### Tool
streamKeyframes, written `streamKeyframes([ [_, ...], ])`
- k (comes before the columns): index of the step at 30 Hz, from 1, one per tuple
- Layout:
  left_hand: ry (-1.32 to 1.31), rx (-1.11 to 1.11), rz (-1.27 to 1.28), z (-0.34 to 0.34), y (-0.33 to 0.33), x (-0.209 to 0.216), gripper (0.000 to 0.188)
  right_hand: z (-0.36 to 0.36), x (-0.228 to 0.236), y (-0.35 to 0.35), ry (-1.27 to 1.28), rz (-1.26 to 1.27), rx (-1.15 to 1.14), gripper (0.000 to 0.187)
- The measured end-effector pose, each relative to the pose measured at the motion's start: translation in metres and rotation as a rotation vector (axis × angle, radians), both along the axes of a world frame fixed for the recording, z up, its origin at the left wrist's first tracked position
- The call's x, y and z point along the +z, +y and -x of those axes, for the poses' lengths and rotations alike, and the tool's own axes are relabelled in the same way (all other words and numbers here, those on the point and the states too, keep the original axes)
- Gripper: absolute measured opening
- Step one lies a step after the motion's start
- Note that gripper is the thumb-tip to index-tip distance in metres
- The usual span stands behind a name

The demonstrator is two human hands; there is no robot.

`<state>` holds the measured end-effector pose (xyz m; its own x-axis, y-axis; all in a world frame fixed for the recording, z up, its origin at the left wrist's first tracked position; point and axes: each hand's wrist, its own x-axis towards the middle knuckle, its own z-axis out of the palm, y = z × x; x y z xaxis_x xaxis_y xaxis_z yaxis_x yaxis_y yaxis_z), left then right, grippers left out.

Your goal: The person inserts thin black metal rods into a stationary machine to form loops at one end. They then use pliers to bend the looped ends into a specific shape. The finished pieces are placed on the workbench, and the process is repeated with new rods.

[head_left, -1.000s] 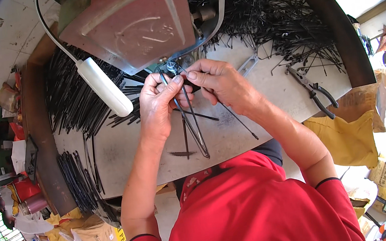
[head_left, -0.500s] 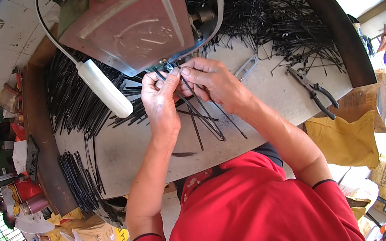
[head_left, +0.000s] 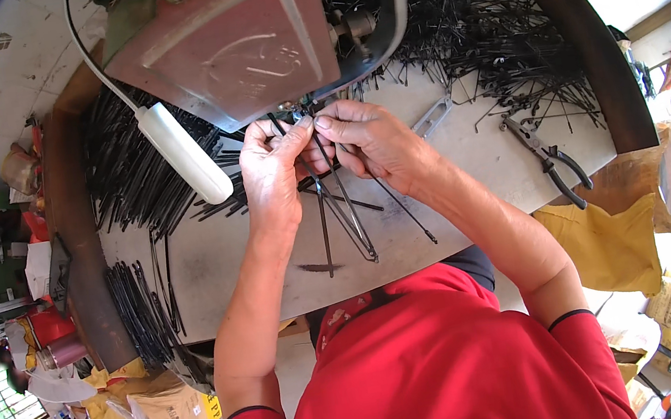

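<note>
Below the machine head, my left hand and my right hand are close together, their fingertips almost meeting. Thin black jointed rods, which look like umbrella ribs, are pinched between the thumb and fingers of each hand. Their upper ends are at the small metal parts under the machine head, and fingers partly hide that spot. The long lower ends spread toward me over the table. One thinner rod slants out below my right hand. Whether the upper ends touch the machine, I cannot tell.
A white lamp on a cable hangs left of the machine. Black rods lie in a pile at left, a bundle nearer me and a tangled heap at right. Pliers and a slotted metal strip lie on the right.
The lower ends of the held rods have swung a little left and nearer to me. Both hands keep their pinch under the machine. The view has shifted slightly.
</note>
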<state>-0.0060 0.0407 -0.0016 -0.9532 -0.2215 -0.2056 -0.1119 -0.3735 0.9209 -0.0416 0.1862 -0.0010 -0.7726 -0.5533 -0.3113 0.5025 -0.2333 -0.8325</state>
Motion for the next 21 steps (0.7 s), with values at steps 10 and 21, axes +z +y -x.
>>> streamKeyframes([
  [10, -0.030, 0.038, 0.246, -0.030, -0.010, 0.029, 0.019, -0.039, 0.018, -0.009, 0.279, -0.150, -0.028, 0.023],
  [21, -0.184, 0.324, 0.918, -0.135, -0.189, 0.045, 0.016, -0.002, -0.003, 0.090, 1.244, -1.167, -0.267, 0.010],
])
